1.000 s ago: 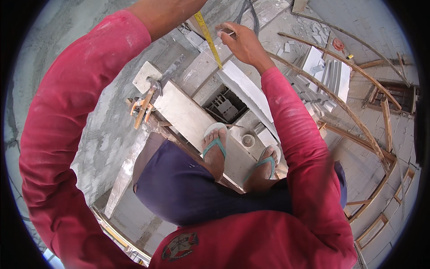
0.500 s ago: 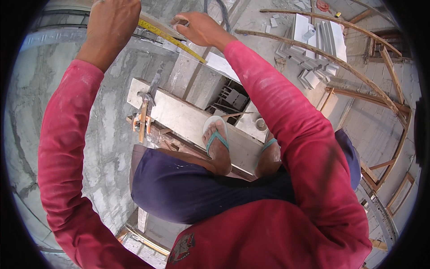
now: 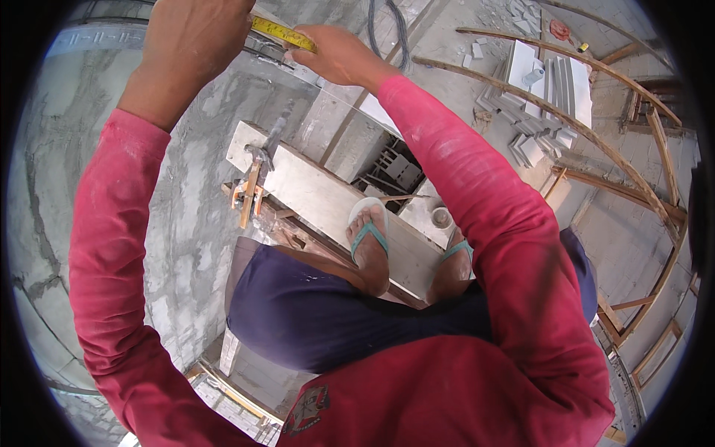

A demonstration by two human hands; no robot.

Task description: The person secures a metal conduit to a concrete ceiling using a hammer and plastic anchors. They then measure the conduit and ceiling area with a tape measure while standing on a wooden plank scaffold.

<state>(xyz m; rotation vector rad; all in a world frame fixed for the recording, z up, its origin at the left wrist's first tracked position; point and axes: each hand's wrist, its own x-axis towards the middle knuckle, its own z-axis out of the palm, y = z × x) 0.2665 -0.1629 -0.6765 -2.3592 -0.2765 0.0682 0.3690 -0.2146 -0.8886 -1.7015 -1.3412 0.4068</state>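
The tape [image 3: 280, 31] was already out, its end pinched tight in the right hand's [image 3: 339, 55] grip, the left hand's [image 3: 195, 48] hidden, the hammer [image 3: 253, 181] idle at the board's [image 3: 313, 190] left edge.

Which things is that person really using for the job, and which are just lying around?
In use:
yellow tape measure, stretched between left hand and right hand
pale board, underfoot

Seemingly just lying about:
wooden-handled hammer
small round container
stacked white slabs
clear bottle
dark cable
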